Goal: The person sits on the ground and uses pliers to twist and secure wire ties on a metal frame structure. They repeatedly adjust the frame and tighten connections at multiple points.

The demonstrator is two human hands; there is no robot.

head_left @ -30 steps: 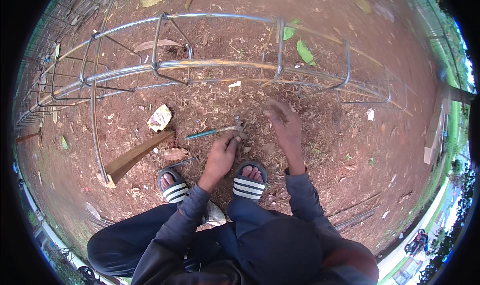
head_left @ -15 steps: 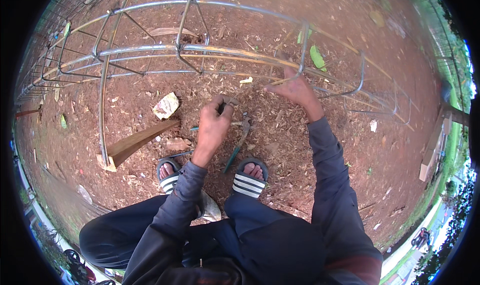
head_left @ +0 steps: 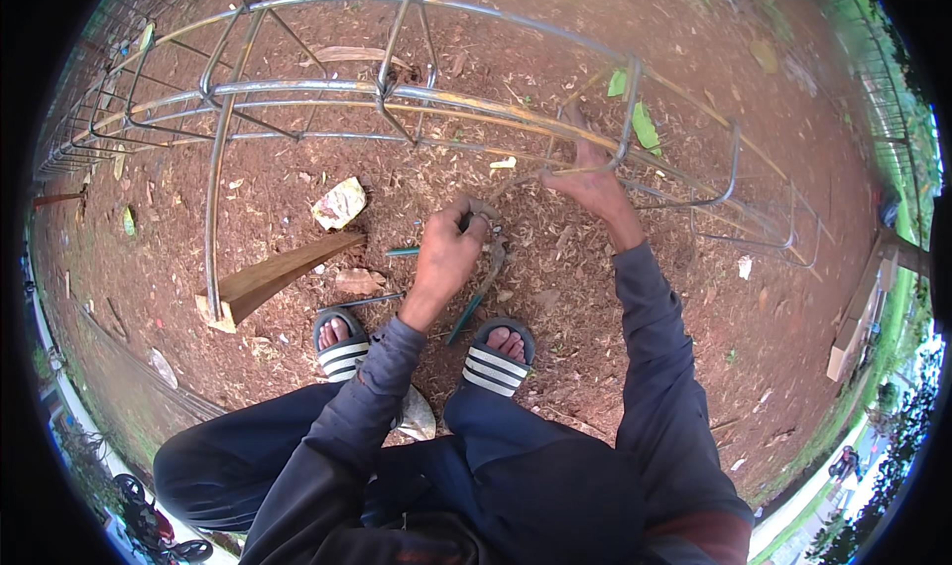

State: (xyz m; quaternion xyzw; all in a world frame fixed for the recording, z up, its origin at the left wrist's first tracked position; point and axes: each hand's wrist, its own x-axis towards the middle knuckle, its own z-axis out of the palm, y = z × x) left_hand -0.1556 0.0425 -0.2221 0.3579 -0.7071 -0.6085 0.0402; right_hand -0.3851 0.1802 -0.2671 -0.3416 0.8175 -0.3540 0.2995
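Note:
A long rebar cage (head_left: 466, 104) of straight bars and bent square stirrups runs across the far side in front of me. My right hand (head_left: 595, 183) reaches in at its right part, thumb and fingers around the lower bars by a stirrup (head_left: 633, 114); the bars partly hide the fingers. Left of it and nearer to me, my left hand (head_left: 448, 257) is closed in a pinch, knuckles up. What it holds, if anything, is too small to make out. Beneath this hand, pincers with green handles (head_left: 466, 317) lie on the soil, partly covered.
A wooden stake (head_left: 283, 272) stands at the left, with an upright steel bar (head_left: 213, 208) at its end. Crumpled paper (head_left: 339, 203) and green leaves (head_left: 645, 128) lie on the reddish ground. My sandalled feet (head_left: 496, 362) are just below the pincers.
My left hand has shifted slightly right, toward the right hand, still pinched. The right hand stays at the cage. The whole view has shifted a little.

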